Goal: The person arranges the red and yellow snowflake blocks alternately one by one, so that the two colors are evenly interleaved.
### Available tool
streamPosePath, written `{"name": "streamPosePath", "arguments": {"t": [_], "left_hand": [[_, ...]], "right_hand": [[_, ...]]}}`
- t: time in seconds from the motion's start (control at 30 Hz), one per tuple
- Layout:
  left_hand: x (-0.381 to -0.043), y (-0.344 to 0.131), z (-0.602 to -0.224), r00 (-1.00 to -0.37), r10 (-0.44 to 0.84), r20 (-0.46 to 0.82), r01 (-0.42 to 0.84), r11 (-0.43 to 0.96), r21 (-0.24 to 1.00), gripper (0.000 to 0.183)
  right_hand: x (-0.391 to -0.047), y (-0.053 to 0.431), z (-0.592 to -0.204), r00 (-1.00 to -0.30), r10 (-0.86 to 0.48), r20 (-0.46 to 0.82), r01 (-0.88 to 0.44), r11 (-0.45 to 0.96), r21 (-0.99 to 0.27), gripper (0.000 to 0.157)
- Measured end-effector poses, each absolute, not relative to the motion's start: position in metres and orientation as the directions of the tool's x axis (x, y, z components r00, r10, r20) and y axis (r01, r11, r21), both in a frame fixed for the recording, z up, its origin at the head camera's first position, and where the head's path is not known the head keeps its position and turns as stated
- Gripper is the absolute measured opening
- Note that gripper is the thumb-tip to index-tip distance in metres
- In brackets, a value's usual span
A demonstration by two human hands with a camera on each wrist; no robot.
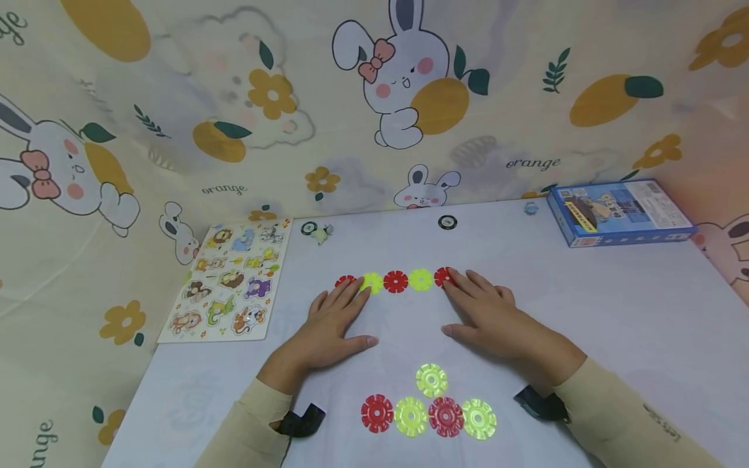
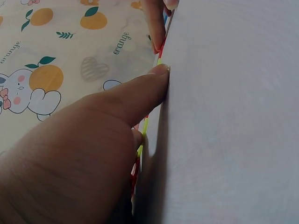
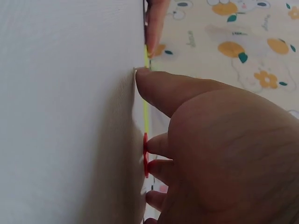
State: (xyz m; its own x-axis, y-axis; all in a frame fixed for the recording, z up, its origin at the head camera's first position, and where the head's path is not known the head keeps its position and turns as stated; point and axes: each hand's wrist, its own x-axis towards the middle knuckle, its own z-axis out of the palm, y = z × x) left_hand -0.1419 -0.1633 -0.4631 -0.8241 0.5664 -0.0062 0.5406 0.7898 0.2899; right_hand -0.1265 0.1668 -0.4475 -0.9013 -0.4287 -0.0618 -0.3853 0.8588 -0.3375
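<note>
- Row of five red and yellow-green notched plastic discs [image 1: 395, 281] lies across the white-covered table [image 1: 614, 305], roughly parallel to its far edge.
- Left hand [image 1: 330, 333]: fingers outstretched on the row's left end, gripping nothing.
- Right hand [image 1: 494, 320]: fingers outstretched on the right-end red disc [image 1: 441, 278], gripping nothing.
- Judgement: step looks like aligning; press lightly, evenly from both ends, discs kept flat.
</note>
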Motion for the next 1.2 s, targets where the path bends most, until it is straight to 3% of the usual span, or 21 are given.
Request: {"name": "streamPosePath", "arguments": {"t": [0.53, 0.63, 0.73, 0.83, 0.93, 1.03, 1.2], "left_hand": [[-0.141, -0.163, -0.461, -0.827, 0.562, -0.014, 0.532, 0.791, 0.302, 0.089], [-0.142, -0.163, -0.461, -0.829, 0.559, -0.016, 0.529, 0.795, 0.298, 0.089], [-0.142, -0.162, -0.461, -0.832, 0.555, -0.018, 0.527, 0.798, 0.292, 0.089], [-0.142, -0.161, -0.461, -0.832, 0.555, -0.017, 0.526, 0.797, 0.297, 0.088], [-0.142, -0.161, -0.460, -0.833, 0.553, -0.020, 0.522, 0.797, 0.303, 0.088], [-0.142, -0.161, -0.460, -0.832, 0.554, -0.020, 0.522, 0.796, 0.306, 0.088], [-0.141, -0.162, -0.459, -0.829, 0.558, -0.020, 0.526, 0.792, 0.311, 0.088]], "right_hand": [[-0.129, 0.169, -0.451, -0.902, -0.429, -0.048, -0.384, 0.849, -0.362, 0.091], [-0.128, 0.171, -0.446, -0.909, -0.418, -0.008, -0.367, 0.808, -0.461, 0.085], [-0.126, 0.173, -0.435, -0.903, -0.425, 0.056, -0.350, 0.655, -0.670, 0.073], [-0.121, 0.175, -0.425, -0.874, -0.479, 0.080, -0.306, 0.415, -0.857, 0.059], [-0.114, 0.174, -0.422, -0.827, -0.560, 0.049, -0.232, 0.261, -0.937, 0.054], [-0.105, 0.169, -0.426, -0.767, -0.641, -0.033, -0.183, 0.267, -0.946, 0.062], [-0.095, 0.159, -0.433, -0.683, -0.704, -0.196, -0.190, 0.431, -0.882, 0.073]]}}
